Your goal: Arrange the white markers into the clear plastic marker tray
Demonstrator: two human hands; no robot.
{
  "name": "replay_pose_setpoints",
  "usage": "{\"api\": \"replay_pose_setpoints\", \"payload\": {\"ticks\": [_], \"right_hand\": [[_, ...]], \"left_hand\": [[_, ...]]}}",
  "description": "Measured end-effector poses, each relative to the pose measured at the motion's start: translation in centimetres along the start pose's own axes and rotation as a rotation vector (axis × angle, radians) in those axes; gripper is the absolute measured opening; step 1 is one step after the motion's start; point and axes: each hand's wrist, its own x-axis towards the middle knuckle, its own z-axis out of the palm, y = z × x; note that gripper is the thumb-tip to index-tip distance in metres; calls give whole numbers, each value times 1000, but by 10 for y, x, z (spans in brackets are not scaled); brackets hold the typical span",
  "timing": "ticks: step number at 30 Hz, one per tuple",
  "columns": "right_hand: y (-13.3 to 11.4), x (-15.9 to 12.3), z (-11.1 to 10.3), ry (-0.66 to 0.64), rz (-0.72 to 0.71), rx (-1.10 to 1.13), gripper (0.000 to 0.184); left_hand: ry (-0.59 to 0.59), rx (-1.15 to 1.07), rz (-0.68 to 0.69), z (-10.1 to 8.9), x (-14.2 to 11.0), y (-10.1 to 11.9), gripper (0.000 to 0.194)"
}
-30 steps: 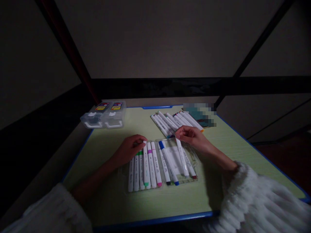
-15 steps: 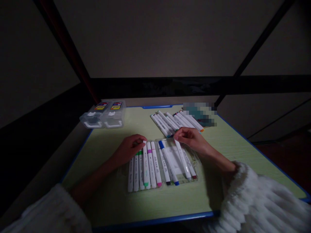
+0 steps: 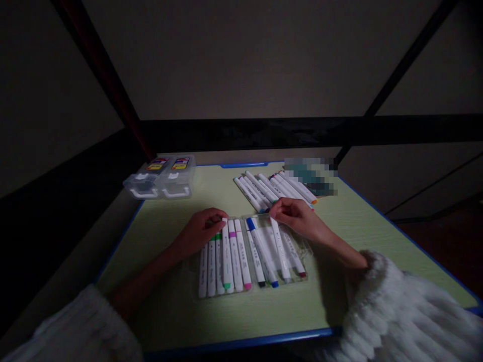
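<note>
My left hand (image 3: 205, 227) is closed on the top end of a white marker with a green tip (image 3: 226, 256), lying over the row of markers in the left half of a clear plastic case (image 3: 199, 300). My right hand (image 3: 296, 216) pinches the upper end of a white marker with a pale grey tip (image 3: 279, 249) above the case's right half. In that half lie a black-tipped marker (image 3: 256, 256), a blue-capped marker (image 3: 263, 254) and a dark-red-tipped marker (image 3: 295, 254).
Beyond the right hand, several loose white markers (image 3: 260, 188) lie in a pile, with a pixelated dark green item (image 3: 311, 176) behind. Two clear handled boxes (image 3: 176, 186) stand at the table's back left. A blue edge (image 3: 241, 342) borders the pale green table.
The lower end of the marker in my right hand has swung slightly left, toward the blue-capped one. My left hand has stayed almost still.
</note>
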Motion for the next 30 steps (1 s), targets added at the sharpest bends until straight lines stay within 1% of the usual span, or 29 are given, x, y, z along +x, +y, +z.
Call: {"api": "replay_pose_setpoints", "payload": {"ticks": [7,12,16,23,30], "right_hand": [[-3,-4,-10,-119,-12,-273,21],[-2,-5,-15,-190,-32,-383,36],[-3,-7,-16,-231,-37,-427,43],[1,-8,-15,-250,-46,-490,55],[-1,-10,-14,-249,-59,-542,51]], "left_hand": [[-5,-4,6,0,0,-1,19],[0,12,9,0,0,-3,19],[3,7,-3,0,0,-2,20],[6,-11,-3,0,0,0,20],[9,-13,-11,0,0,0,21]]}}
